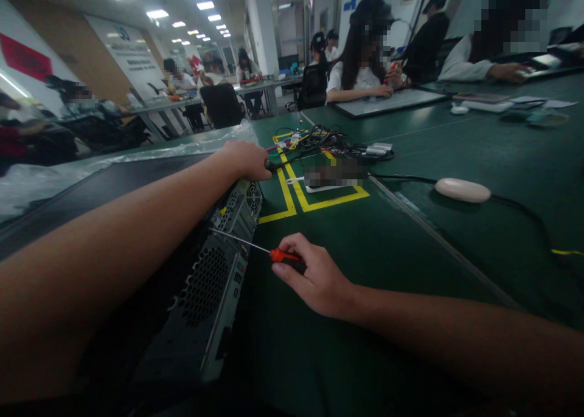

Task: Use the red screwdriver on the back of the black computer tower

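Note:
A black desktop computer case [137,234] lies on its side on the green table [365,344], its perforated rear panel [214,277] facing right. My left hand [249,160] rests curled over the case's far top corner, fingers closed on the edge. My right hand [314,277] grips a screwdriver [274,254] with a red and black handle; its thin shaft points left and its tip touches the rear panel near the upper edge.
A white mouse [462,189] with its cable lies to the right. A tangle of cables [333,143] and a power strip [335,180] sit inside yellow tape lines. Clear plastic wrap [55,180] lies behind the case. Several people sit at tables beyond.

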Action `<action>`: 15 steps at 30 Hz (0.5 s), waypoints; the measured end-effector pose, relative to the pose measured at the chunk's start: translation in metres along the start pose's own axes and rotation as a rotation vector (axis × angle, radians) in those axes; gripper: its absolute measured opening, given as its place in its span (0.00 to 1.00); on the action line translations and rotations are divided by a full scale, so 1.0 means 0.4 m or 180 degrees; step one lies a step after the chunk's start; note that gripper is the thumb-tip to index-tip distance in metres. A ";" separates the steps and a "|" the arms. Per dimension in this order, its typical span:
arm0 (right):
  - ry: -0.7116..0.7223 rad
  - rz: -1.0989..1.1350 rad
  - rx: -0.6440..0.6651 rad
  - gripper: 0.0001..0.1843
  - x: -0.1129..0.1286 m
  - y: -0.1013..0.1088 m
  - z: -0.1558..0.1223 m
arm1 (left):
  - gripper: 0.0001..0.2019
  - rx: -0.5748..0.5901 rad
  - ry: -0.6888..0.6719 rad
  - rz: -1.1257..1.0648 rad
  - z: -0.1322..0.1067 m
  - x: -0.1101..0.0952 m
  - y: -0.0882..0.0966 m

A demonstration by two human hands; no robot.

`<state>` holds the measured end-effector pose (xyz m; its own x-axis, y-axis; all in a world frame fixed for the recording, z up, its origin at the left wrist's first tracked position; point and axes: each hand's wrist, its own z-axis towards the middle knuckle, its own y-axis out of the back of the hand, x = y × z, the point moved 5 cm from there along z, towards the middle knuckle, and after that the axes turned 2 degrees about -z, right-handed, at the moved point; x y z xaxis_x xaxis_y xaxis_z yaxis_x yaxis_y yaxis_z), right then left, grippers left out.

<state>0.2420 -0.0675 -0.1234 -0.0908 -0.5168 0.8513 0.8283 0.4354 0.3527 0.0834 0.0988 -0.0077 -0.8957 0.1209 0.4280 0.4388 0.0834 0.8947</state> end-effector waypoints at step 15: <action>-0.0005 -0.0007 -0.0016 0.07 -0.002 -0.001 -0.001 | 0.32 -0.0015 0.0034 -0.0075 0.004 0.003 -0.003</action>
<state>0.2418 -0.0676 -0.1245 -0.0935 -0.5166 0.8511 0.8309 0.4305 0.3526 0.0819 0.1006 -0.0083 -0.9065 0.1083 0.4080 0.4171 0.0814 0.9052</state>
